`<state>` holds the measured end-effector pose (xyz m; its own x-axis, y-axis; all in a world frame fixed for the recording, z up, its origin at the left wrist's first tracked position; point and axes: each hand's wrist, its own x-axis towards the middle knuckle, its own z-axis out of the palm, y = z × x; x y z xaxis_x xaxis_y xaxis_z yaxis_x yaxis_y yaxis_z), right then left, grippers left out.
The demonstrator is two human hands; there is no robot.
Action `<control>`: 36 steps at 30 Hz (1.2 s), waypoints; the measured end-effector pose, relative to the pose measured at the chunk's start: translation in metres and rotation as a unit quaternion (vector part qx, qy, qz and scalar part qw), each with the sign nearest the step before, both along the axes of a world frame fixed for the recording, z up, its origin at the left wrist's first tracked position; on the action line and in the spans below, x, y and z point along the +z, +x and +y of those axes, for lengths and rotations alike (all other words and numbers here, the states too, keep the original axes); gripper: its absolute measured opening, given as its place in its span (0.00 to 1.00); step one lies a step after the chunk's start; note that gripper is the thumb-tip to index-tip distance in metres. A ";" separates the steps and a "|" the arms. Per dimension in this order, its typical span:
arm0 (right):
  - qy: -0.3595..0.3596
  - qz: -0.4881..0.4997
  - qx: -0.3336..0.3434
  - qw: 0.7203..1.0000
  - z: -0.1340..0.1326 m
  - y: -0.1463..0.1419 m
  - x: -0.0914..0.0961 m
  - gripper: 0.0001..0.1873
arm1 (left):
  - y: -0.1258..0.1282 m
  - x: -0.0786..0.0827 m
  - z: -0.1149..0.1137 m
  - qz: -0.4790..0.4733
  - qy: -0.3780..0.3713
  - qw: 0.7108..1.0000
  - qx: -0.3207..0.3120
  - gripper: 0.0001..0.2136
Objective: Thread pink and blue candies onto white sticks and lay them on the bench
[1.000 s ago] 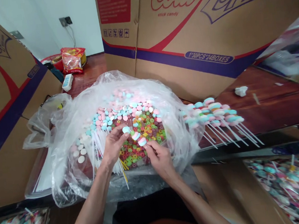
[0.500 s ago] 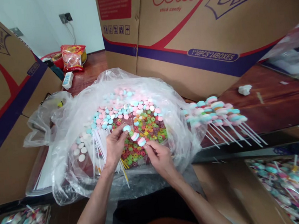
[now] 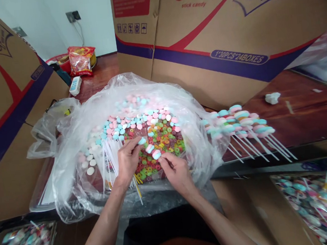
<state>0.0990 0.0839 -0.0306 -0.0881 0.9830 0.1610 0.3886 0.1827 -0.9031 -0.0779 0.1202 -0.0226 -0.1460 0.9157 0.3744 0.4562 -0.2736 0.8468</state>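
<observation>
Threading sweets over the plastic bag (image 3: pixel 70 177), the right hand (image 3: pixel 177 172) pinches a half-filled candy stick (image 3: pixel 151 150) while the left hand (image 3: pixel 128 160) pinches a blue disc (image 3: pixel 142 141). Finished sticks (image 3: pixel 239 125) lie on the desk (image 3: pixel 301 117); many loose candies (image 3: pixel 152 127) remain.

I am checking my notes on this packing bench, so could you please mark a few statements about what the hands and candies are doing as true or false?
1. Both hands are over the clear plastic bag of loose candies. True.
2. The left hand pinches a blue candy piece at its fingertips. True.
3. The right hand rests on the finished candy sticks. False: those lie apart to the right on the table, and this hand holds a pink-and-white piece.
4. The bundle of white sticks lies outside the bag. False: it lies inside, under the left hand.
</observation>
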 end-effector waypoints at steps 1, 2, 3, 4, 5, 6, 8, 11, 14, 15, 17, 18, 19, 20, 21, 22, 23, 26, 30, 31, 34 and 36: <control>0.001 0.000 -0.004 1.000 0.000 -0.001 0.000 0.14 | 0.001 0.000 0.000 0.005 0.000 1.000 -0.001 0.11; 0.003 0.001 -0.006 1.000 -0.001 -0.002 0.000 0.14 | 0.001 -0.001 0.000 0.007 -0.003 1.000 -0.003 0.11; 0.005 0.003 -0.007 1.000 -0.001 -0.003 0.000 0.14 | 0.002 -0.003 0.001 0.005 -0.008 1.000 -0.005 0.11; 0.006 0.006 -0.005 1.000 -0.001 -0.004 0.000 0.14 | 0.001 -0.004 0.002 0.000 -0.015 1.000 -0.009 0.11; 0.005 0.009 0.000 1.000 -0.001 -0.004 0.000 0.14 | 0.001 -0.006 0.003 -0.007 -0.026 1.000 -0.013 0.11; 0.004 0.012 0.007 1.000 -0.001 -0.004 0.000 0.15 | 0.000 -0.007 0.005 -0.015 -0.039 0.999 -0.016 0.11; 0.002 0.015 0.020 1.000 0.000 -0.003 0.001 0.15 | -0.001 -0.010 0.007 -0.033 -0.069 0.997 -0.022 0.12; 0.007 0.016 0.029 0.999 0.001 -0.002 0.001 0.15 | -0.002 -0.011 0.009 -0.049 -0.095 0.994 -0.028 0.13; 0.015 0.016 0.020 1.000 0.001 -0.002 0.000 0.14 | -0.001 -0.010 0.007 -0.046 -0.085 0.995 -0.039 0.13; 0.017 0.015 0.014 1.000 0.000 -0.003 -0.001 0.14 | 0.000 -0.010 0.006 -0.042 -0.079 0.995 -0.042 0.13; 0.021 0.012 0.006 1.000 0.000 -0.004 -0.003 0.14 | 0.002 -0.009 0.004 -0.034 -0.071 0.996 -0.041 0.13; 0.023 0.010 0.002 1.000 0.000 -0.004 -0.004 0.14 | 0.003 -0.009 0.003 -0.032 -0.069 0.996 -0.037 0.13; 0.025 0.008 -0.001 1.000 0.000 -0.004 -0.004 0.14 | 0.005 -0.009 0.002 -0.030 -0.067 0.997 -0.034 0.13; 0.028 0.005 -0.004 1.000 0.000 -0.005 -0.005 0.14 | 0.006 -0.009 0.001 -0.027 -0.066 0.997 -0.030 0.13; 0.032 0.003 -0.007 0.999 0.000 -0.005 -0.005 0.13 | 0.008 -0.009 0.000 -0.024 -0.065 0.997 -0.027 0.13; 0.036 0.000 -0.010 0.999 0.001 -0.005 -0.005 0.13 | 0.009 -0.009 -0.001 -0.020 -0.062 0.998 -0.027 0.14; 0.039 -0.004 -0.012 0.999 0.001 -0.005 -0.004 0.13 | 0.010 -0.009 -0.002 -0.016 -0.060 0.998 -0.028 0.14; 0.036 -0.018 -0.015 0.999 0.001 -0.005 0.000 0.14 | 0.013 -0.007 -0.006 -0.003 -0.055 0.998 -0.039 0.14; 0.028 -0.032 -0.015 0.999 0.000 -0.008 0.004 0.15 | 0.014 -0.005 -0.007 0.015 -0.061 0.997 -0.047 0.14; 0.027 -0.034 -0.016 0.999 0.000 -0.008 0.004 0.15 | 0.014 -0.006 -0.007 0.017 -0.066 0.996 -0.049 0.14; 0.026 -0.024 -0.029 0.999 0.001 -0.010 0.005 0.15 | 0.014 -0.005 -0.006 0.008 -0.089 0.995 -0.046 0.16; 0.021 -0.008 -0.038 0.999 0.000 -0.007 0.009 0.15 | 0.015 0.000 -0.007 -0.013 -0.116 0.992 -0.044 0.19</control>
<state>0.0915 0.0839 -0.0212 -0.0167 0.9795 0.2009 0.4166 0.1895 -0.8891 -0.0631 0.1129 -0.0222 -0.0685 0.9865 0.1486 0.4166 -0.1070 0.9028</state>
